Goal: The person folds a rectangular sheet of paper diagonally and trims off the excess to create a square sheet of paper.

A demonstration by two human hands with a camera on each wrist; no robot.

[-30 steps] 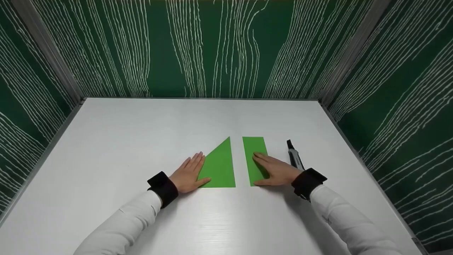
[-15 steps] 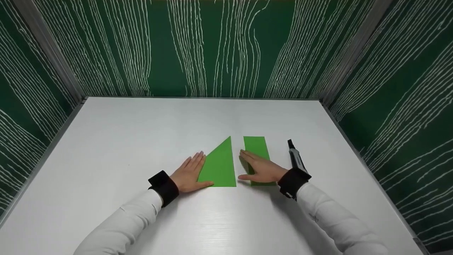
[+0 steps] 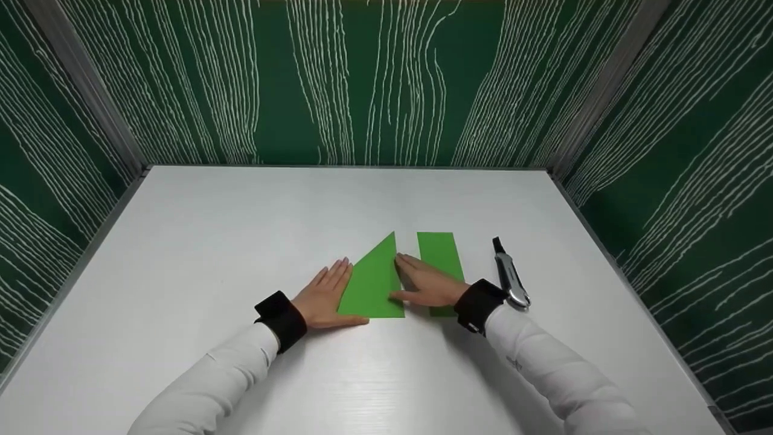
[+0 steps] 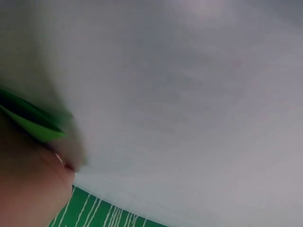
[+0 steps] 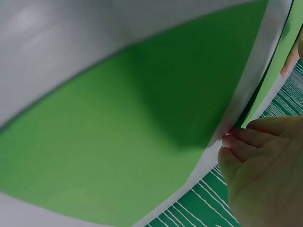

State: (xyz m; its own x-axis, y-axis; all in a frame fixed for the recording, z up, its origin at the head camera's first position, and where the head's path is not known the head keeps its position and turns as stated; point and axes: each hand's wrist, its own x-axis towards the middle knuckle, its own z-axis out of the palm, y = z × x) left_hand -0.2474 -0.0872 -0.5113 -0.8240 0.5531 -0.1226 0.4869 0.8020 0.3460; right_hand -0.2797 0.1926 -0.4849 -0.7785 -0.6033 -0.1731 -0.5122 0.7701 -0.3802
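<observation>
Two separate green paper pieces lie side by side on the white table. My left hand rests with straight fingers along the left edge of the larger piece of green paper, whose upper left side slants. In the left wrist view its green paper edges look layered beside the hand. My right hand reaches across the rectangular green paper strip, partly hiding it. Its fingertips touch the larger piece's right edge, fingers fairly straight. The right wrist view shows the strip close up, with my right hand beyond it.
A grey and black utility knife lies on the table to the right of the strip, near my right wrist. Green panels with white wavy lines stand around the white table at the back and sides.
My right hand has slid left from the strip, across the gap, to the larger piece's right edge. More of the utility knife shows. The left hand stays, its thumb slightly more extended.
</observation>
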